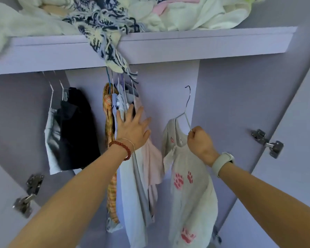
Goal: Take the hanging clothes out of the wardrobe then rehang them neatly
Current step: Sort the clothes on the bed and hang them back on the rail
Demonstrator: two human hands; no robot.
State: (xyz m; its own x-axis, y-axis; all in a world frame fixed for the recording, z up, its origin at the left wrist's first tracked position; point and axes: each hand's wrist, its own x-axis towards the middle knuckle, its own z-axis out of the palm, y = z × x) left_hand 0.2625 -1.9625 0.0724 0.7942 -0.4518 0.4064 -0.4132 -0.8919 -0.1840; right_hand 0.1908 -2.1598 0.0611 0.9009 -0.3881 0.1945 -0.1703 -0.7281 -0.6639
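Inside the lilac wardrobe (222, 97), my right hand (200, 141) grips the shoulder of a wire hanger (186, 106) that carries a grey top with pink paw prints (191, 190). The hanger's hook is free in the air, below the shelf and off the rail. My left hand (132, 125), fingers straight, presses on a bunch of hanging clothes (132, 176): an orange plaid piece, pale blue, white and pink garments. Further left hang a black garment (77, 129) and a light grey one (51, 138) on their own hangers.
The shelf (186, 43) above holds a heap of cream and pink clothes, and a blue-and-cream fringed scarf (106, 43) droops over its edge onto the hanger hooks. Open doors with metal hinges (267, 143) stand at both sides.
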